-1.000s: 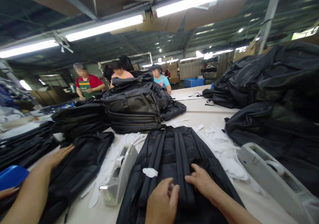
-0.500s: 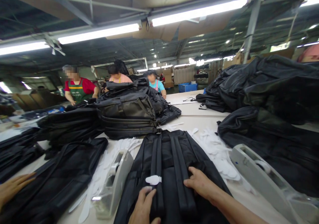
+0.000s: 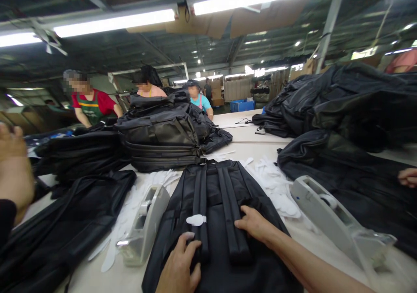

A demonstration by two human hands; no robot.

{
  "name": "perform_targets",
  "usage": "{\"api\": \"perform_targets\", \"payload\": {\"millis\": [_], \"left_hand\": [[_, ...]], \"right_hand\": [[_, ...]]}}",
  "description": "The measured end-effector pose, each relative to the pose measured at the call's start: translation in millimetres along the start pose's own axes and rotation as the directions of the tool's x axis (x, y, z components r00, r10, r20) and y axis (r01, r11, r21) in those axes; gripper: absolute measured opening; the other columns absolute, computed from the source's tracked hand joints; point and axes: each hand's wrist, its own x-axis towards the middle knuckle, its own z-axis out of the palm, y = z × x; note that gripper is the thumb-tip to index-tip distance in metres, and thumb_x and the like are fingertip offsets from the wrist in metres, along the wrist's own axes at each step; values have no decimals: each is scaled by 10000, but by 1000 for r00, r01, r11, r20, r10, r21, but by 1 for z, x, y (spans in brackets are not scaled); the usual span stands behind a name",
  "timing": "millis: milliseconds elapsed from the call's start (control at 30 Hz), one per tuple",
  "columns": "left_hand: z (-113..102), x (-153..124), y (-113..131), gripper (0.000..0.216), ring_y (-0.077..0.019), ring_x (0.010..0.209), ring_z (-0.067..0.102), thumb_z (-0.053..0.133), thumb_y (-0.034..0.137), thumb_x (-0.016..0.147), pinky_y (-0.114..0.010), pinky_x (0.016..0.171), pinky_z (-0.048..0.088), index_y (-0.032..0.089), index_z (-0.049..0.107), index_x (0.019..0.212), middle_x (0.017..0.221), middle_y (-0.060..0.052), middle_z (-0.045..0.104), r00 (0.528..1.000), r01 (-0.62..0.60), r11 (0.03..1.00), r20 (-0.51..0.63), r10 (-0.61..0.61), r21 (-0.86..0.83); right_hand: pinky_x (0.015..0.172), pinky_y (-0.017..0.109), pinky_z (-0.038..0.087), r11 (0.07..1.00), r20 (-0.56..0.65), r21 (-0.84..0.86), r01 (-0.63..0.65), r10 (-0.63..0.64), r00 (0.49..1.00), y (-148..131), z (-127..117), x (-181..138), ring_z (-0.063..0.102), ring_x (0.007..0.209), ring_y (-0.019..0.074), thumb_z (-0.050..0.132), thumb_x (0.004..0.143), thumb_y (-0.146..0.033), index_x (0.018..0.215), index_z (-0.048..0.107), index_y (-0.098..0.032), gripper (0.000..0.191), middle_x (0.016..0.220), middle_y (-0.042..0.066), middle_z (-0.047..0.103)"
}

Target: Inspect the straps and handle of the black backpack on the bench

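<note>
**Hands flat on the backpack**

Backpack [image 3: 224,193] lay on the table [image 3: 260,147], straps running away. Left hand [image 3: 179,265] pressed the left strap [image 3: 199,215], fingers spread, gripping nothing; right hand [image 3: 256,224], likewise open, rested just beside the right strap [image 3: 233,223].

A bag factory floor: black backpacks [image 3: 159,139] piled along a long work surface [image 3: 254,147], aproned workers [image 3: 89,104] beyond, strip lights [image 3: 114,23] under bare roof, cardboard boxes [image 3: 237,89] stacked behind.
</note>
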Motion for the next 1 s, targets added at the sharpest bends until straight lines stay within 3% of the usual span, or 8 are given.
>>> {"api": "perform_targets", "payload": {"millis": [233, 467, 600, 733, 867, 1000], "left_hand": [[1, 3, 8, 599, -208, 1144, 475, 439, 71, 664, -358, 965, 390, 264, 468, 1230, 1348, -64, 365, 998, 15, 987, 56, -24, 159], [-7, 0, 16, 564, -223, 1133, 481, 442, 57, 654, -373, 965, 385, 259, 545, 1171, 1321, -67, 431, 999, -20, 985, 53, 11, 171], [-8, 9, 42, 364, -244, 1116, 492, 474, 247, 758, -394, 971, 374, 203, 588, 1100, 1214, -104, 529, 997, -36, 997, -73, 31, -73], [19, 34, 74, 495, -227, 1069, 544, 435, 359, 807, -333, 937, 404, 83, 471, 1216, 1186, -161, 562, 985, 171, 869, 81, -151, -464], [44, 55, 88, 529, -236, 1225, 406, 391, 346, 834, -339, 1032, 284, 31, 406, 1259, 1297, -186, 469, 959, 274, 781, 96, -267, -561], [50, 63, 87, 490, -236, 1239, 388, 380, 322, 852, -354, 1054, 249, 38, 421, 1249, 1302, -182, 467, 924, 365, 700, 146, -354, -614]], "right_hand": [[381, 193, 255, 999, -22, 32, 25, -24, 999, 0, 5, 0, 423, 425, 85, 566, 699, -130, 973, 459, -132, 294, 490, -97, 395], [406, 195, 271, 993, -44, 113, 36, -31, 999, 3, 5, -1, 403, 429, 80, 587, 683, -131, 1057, 459, -108, 396, 481, -108, 363], [432, 200, 295, 989, -77, 148, 11, 1, 997, 0, 6, -2, 413, 443, 86, 626, 658, -167, 1153, 457, -98, 527, 487, -99, 398], [479, 204, 331, 977, -141, 202, 68, -39, 989, -1, 7, -5, 446, 493, 95, 654, 636, -211, 1195, 467, -108, 598, 530, -81, 443], [536, 217, 369, 956, -237, 237, 171, -114, 965, -1, 9, -5, 478, 560, 114, 643, 636, -224, 1216, 463, -112, 618, 574, -62, 471], [558, 224, 371, 931, -275, 272, 245, -169, 946, -5, 10, -5, 463, 568, 117, 617, 653, -235, 1212, 462, -111, 593, 579, -65, 436]]}}
